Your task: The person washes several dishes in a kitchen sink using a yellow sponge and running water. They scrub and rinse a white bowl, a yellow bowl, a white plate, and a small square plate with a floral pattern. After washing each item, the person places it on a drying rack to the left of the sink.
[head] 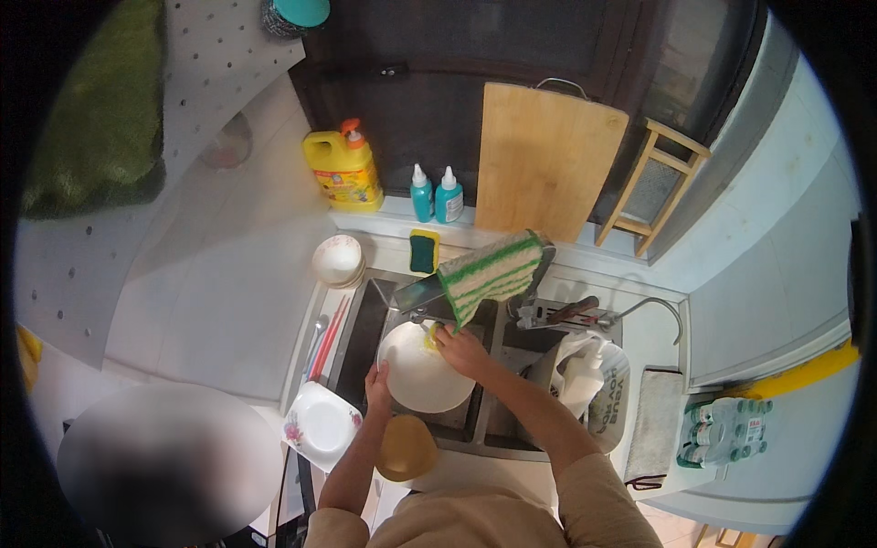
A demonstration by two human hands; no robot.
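A large white bowl point(428, 380) is over the left basin of the steel double sink point(510, 449). My left hand point(377, 389) grips its left rim. My right hand point(464, 351) presses a small yellow scrubbing pad point(431, 337) to the bowl's upper part; its fingers partly hide the pad. Just above my right hand, a green-and-white striped cloth point(490, 277) drapes over the faucet point(418, 294). Close to my left forearm are a floral white dish point(322, 426) and a tan bowl point(406, 449) on the front edge.
Stacked bowls point(339, 260), red chopsticks point(330, 335) and a green-yellow sponge point(424, 252) surround the sink. A yellow detergent jug point(346, 171), teal bottles point(449, 200), a wooden cutting board point(548, 161) and a wood-framed grater point(654, 188) line the sill. Bottled drinks point(726, 431) sit right.
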